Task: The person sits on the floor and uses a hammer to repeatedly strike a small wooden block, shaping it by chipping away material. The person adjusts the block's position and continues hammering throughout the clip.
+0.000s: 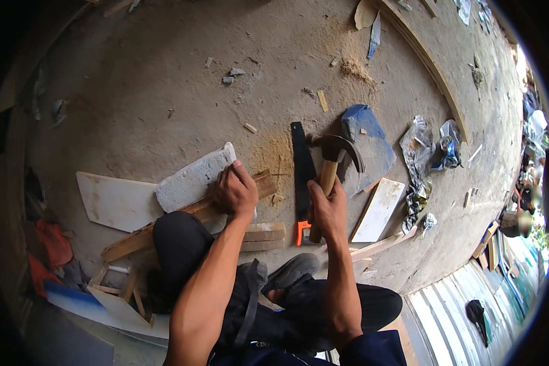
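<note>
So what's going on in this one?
The person's right hand grips a claw hammer by its wooden handle. The left hand is curled at the right end of a pale block; whether it grips anything is hidden. A handsaw lies on the floor between the hands.

The floor point(165, 122) by the fingers point(244, 175) is softly lit and clear. Far right of them, light glares white and blurry — far left, it gets dark. Edges bend near the round black rim.

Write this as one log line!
left hand: at pale grey rectangular block, hold unclear | right hand: grips dark-headed, wooden-handled claw hammer
</note>
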